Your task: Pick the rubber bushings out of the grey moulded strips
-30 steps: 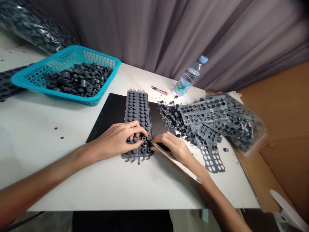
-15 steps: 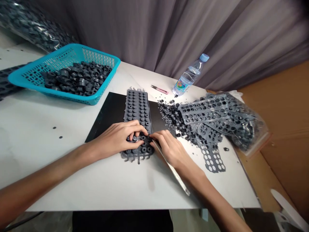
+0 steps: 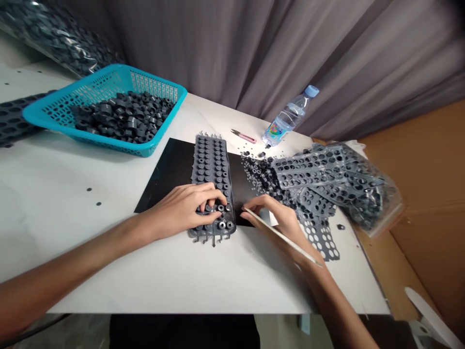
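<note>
A grey moulded rubber sheet (image 3: 211, 162) with rows of round plugs lies lengthwise across a black mat (image 3: 169, 167). Over its near part, my left hand (image 3: 189, 206) has curled fingers and thumb gripping the plugs. My right hand (image 3: 279, 215) is just right of the sheet, apart from it, pinching a thin white stick-like tool (image 3: 285, 237) whose far end lies back over the wrist. The tool's tip is at the fingertips, and anything small there is too hard to make out. Several plugs near my left fingertips show open centres.
A turquoise basket (image 3: 147, 148) of grey rings stands back left. Pink thread snips (image 3: 244, 136) and a water bottle (image 3: 288, 118) are behind the mat. Loose rings (image 3: 267, 174), punched-out sheets (image 3: 308, 169) and a plastic bag (image 3: 381, 198) are piled at right.
My right hand has drawn away from the sheet to the right, with the white tool now tilted flatter. My left hand keeps its place on the sheet. The view has shifted slightly.
</note>
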`<state>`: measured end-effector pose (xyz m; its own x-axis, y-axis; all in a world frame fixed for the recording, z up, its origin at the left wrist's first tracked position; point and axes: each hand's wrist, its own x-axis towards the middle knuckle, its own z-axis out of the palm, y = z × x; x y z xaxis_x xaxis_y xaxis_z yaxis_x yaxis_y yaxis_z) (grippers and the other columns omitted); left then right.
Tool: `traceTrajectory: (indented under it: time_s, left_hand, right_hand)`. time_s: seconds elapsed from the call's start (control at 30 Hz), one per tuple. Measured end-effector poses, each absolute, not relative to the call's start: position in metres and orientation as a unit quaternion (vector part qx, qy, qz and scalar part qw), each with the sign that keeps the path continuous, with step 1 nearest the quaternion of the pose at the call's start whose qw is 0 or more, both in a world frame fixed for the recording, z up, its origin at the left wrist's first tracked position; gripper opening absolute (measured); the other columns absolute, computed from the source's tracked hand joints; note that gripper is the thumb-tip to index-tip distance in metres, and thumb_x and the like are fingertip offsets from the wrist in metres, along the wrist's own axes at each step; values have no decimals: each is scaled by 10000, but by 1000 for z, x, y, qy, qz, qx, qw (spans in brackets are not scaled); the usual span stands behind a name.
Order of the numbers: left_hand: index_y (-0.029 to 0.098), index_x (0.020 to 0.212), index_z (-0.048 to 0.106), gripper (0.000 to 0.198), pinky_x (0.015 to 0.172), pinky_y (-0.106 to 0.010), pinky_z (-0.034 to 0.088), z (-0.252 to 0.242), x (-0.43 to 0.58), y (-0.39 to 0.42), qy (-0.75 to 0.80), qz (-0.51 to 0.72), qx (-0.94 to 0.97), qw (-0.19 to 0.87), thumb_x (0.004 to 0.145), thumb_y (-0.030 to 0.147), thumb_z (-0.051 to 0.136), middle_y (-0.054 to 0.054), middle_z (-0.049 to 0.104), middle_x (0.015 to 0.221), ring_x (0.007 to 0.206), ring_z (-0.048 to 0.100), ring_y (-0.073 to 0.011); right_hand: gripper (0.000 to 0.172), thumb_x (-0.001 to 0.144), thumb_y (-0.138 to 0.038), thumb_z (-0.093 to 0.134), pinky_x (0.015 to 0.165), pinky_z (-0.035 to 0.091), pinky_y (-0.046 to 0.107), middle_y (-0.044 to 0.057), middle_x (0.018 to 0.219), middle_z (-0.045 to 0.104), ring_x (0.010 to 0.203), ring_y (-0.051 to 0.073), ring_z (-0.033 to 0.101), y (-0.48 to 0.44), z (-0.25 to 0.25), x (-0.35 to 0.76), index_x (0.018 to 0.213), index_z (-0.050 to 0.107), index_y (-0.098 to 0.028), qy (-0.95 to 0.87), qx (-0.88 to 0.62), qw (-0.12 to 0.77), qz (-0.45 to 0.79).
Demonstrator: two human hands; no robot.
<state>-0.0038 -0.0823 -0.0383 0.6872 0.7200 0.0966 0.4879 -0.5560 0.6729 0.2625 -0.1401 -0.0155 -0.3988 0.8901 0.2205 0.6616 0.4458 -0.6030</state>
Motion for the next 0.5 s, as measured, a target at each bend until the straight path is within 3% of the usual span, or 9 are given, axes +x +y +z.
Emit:
traceTrajectory:
  time_s: [0.2, 0.5]
  left_hand:
    - [325, 1132, 702, 200, 718, -262, 418, -41, -4, -81, 354, 182, 865, 307, 935, 346, 671, 50, 593, 903, 773, 606, -127]
    - [324, 1128, 720, 209, 708, -257, 427, -42, -3, -79, 356, 186, 860, 314, 924, 350, 683, 47, 597, 890, 764, 608, -129]
  right_hand:
    - [117, 1042, -318, 621, 815, 553, 306, 72, 983, 726, 900, 195, 687, -139, -26, 255, 1059, 642, -205, -863, -399, 247, 187]
    - [87, 1062, -272, 583, 788, 527, 317, 67, 1004, 698, 904, 202, 650, -137, -40, 257, 1122, 583, -208, -879, -396, 228, 134]
